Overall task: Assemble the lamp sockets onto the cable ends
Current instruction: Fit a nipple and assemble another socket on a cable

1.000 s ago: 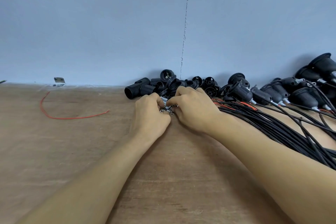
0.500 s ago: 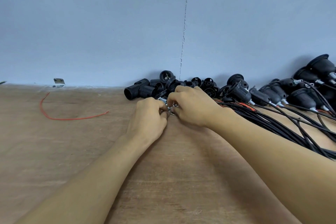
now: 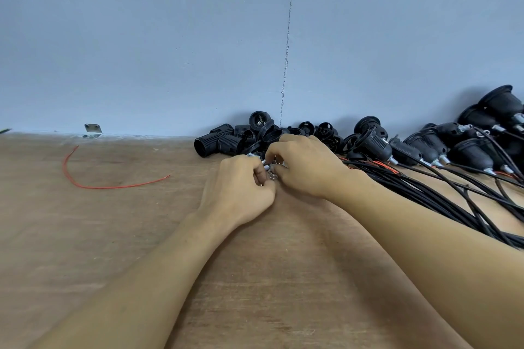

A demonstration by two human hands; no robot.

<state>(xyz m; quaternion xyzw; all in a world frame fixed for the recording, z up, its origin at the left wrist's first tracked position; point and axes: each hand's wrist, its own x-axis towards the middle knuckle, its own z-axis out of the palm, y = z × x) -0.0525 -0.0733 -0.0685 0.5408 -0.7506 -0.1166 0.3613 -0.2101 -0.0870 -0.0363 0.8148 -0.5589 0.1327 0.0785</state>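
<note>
Evidently both hands meet near the back of the wooden table, just in front of a heap of loose black lamp sockets that lies against the blue wall. The left hand has its fingers curled in, thumb and forefinger pinching a cluster of small silver metal fittings, and the right hand pinches the same cluster from the other side, the two sets of fingertips touching; which piece each finger holds is too small to tell. To the right a thick bundle of black cables runs across the table, and finished sockets with silver necks lie at its far ends. A loose red wire lies well apart on the left, near a small metal bracket at the wall's foot. The fittings look light, hard and smooth, so they would likely slip or roll if the pinch loosens; holding them by their sides with the fingertips, low over the table, seems the safest way. The sockets appear to be rigid ribbed plastic, light and easy to hold round the barrel, where the ribs give purchase. The cables look limp and springy, so each is probably best held close to its end, not further back
</note>
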